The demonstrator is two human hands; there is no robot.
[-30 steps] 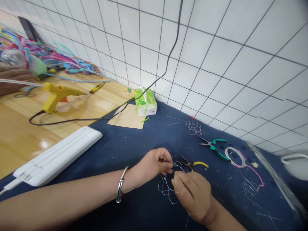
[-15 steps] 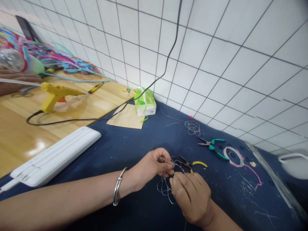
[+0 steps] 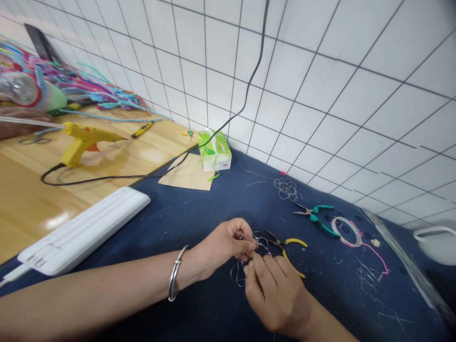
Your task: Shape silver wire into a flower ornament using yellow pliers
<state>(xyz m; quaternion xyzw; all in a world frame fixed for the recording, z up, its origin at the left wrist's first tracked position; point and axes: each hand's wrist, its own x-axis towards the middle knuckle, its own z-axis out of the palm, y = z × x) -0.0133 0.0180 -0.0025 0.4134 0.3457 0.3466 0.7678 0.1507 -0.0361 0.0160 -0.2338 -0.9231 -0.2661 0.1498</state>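
Observation:
My left hand [image 3: 228, 244], a silver bangle on its wrist, pinches a piece of thin looped silver wire [image 3: 238, 275] between thumb and fingers. Close against it, my right hand [image 3: 280, 292] has its fingers closed on the same wire; its fingertips partly hide the spot they grip. Rounded wire loops stick out below and behind both hands. Just beyond my right hand lie yellow-handled pliers [image 3: 285, 244], their jaws pointing up and left. Farther off are teal-handled needle-nose pliers [image 3: 315, 216] and another looped wire shape [image 3: 287, 190].
A white power strip [image 3: 85, 232] lies left, near a yellow glue gun [image 3: 80, 142] whose black cord crosses the wooden table. Behind stands a green tissue pack [image 3: 214, 151] by the tiled wall. A wire coil [image 3: 345, 232] and wire scraps lie right. Another person's hand [image 3: 21, 122] rests far left.
My right hand has shifted slightly left and down, closer to my left hand, uncovering more of the yellow pliers' handle. The other person's hand at far left has drawn back a little.

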